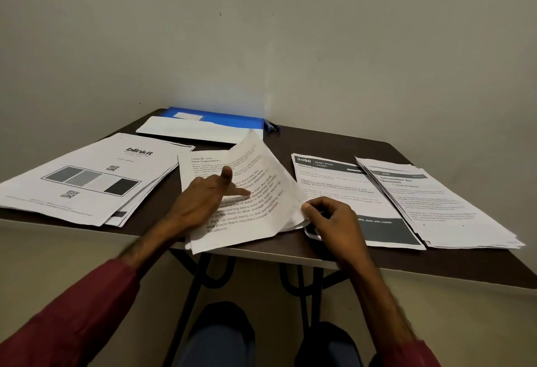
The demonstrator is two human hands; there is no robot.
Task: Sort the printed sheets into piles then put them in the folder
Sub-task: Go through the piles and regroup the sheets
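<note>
Several piles of printed sheets lie on a dark table (319,140). A "blinkit" pile (87,180) is at the left, a "Desk Organization" pile (241,215) in the middle, a "Wipe Desk" pile (343,186) right of it and another pile (436,204) at the far right. My left hand (203,195) lies flat on the middle pile with fingers spread. My right hand (334,218) pinches the right edge of the pile's top sheet (261,169), which is lifted and curled. A blue folder (220,118) lies at the back, with a white sheet (197,131) partly over it.
The table stands in a corner against pale walls. A pen (273,127) lies at the folder's right end. The table's near edge (377,268) runs above my knees. Black metal legs (200,276) show under the table.
</note>
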